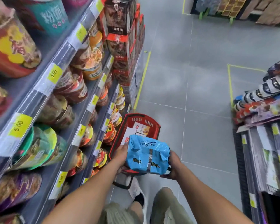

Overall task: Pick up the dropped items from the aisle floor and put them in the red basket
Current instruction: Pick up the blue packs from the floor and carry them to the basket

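Observation:
A blue multi-pack of noodles hangs over the near end of the red basket, held between both hands. My left hand grips its left side and my right hand grips its right end. The basket stands on the grey floor next to the shelf base, with a white and red box lying inside. Its black handle hangs down at the near end, beside my white shoe.
Tall shelves of cup noodles run along the left. Red cartons are stacked beyond the basket. A low display of packets stands on the right. Grey tiled floor with yellow tape lines lies ahead.

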Motion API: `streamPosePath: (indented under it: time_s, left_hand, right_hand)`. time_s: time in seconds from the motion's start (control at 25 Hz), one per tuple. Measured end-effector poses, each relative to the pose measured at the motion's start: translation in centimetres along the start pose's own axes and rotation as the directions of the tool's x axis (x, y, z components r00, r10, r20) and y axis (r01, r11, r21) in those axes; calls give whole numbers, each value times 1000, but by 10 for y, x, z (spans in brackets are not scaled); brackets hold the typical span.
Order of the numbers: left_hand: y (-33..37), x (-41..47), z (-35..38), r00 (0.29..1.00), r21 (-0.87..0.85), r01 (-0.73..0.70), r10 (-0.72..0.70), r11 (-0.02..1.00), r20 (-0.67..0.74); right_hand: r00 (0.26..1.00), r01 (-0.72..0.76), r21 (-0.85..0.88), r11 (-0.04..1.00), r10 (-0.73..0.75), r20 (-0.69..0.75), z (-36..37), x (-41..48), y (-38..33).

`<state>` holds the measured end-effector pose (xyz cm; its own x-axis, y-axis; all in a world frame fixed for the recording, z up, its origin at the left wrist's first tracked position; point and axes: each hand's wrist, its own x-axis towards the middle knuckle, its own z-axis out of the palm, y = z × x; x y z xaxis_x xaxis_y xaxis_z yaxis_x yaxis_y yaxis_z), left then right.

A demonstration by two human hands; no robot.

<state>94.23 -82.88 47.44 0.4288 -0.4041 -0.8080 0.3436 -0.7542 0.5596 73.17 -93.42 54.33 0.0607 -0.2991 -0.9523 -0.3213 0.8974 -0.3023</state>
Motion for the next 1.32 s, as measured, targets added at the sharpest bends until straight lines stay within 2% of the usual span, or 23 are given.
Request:
streamPosePath:
  time_s: [0.12, 0.36, 0.44, 0.52, 0.68, 0.8, 0.88, 1.08, 1.16, 1.24, 1.32]
  left_hand:
    - [36, 16, 8, 998, -91, 52, -56, 994, -43]
    - [101, 89, 36, 984, -127, 157, -165, 979, -59]
    - [102, 152, 52, 979, -83, 178, -185, 980, -84]
    - [99, 171, 51, 982, -5, 167, -167, 986, -85]
    - [91, 264, 64, 978, -28, 191, -193, 981, -78]
    - [116, 285, 70, 981, -36, 173, -176, 984, -82]
    - [125, 293, 75, 979, -22, 193, -194, 981, -68]
    - [98, 308, 87, 959, 160, 279, -267, 947, -94]
    - [89, 312, 89, 970, 252, 243, -234, 937, -62]
    - [98, 319, 90, 982, 365, 180, -191, 913, -6]
    - [117, 329, 89, 983, 394, 173, -182, 903, -14]
  right_hand:
    - [999, -45, 47, 998, 46, -22, 13, 26, -38]
    - [1000, -9, 52, 999, 9, -2, 39, 109, -112]
    - [999, -53, 26, 998, 53, -1, 45, 163, -140]
    - [999, -48, 24, 999, 48, -17, 50, 177, -151]
    - [998, 0, -76, 997, -5, -68, 60, 264, -191]
    - [993, 117, -111, 987, -113, 43, 60, 355, -178]
    - [990, 124, -117, 985, -114, 89, 70, 379, -173]
    - [989, -43, -136, 990, 61, 132, 89, 362, -160]
    - [973, -156, -75, 985, 166, 159, 92, 353, -153]
    - [982, -152, -27, 988, 154, 109, 88, 358, -151]
    - [996, -65, -11, 998, 66, 58, 85, 375, -153]
